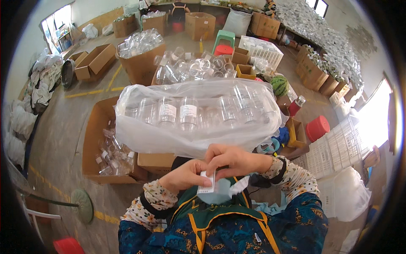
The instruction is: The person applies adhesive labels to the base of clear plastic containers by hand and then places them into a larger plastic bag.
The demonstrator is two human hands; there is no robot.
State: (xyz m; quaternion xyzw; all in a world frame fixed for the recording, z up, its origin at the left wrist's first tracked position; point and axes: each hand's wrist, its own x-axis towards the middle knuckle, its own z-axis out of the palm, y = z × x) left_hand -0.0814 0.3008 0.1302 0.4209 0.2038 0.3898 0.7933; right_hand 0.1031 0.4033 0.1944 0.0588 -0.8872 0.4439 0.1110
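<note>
Over my lap, my left hand [185,175] pinches a strip of labels [207,184], white and printed on one face. Pale blue backing paper [218,194] curls below the strip. My right hand [230,160] closes its fingertips at the strip's upper edge, touching my left fingers; the exact pinch point is partly hidden. Just beyond my hands lies a clear plastic bag [148,142], opened at the top and holding several clear plastic jars. White printed labels sit on two of them, a jar on the left [167,111] and a neighbouring jar [188,111].
A cardboard box [94,139] of clear jars stands left of the bag. More loose jars [194,67] are heaped behind it. On the right are a watermelon [279,86], a red-capped bottle [296,106], a red bucket [317,128] and a white crate [338,146]. Backing scraps [270,208] lie beside me.
</note>
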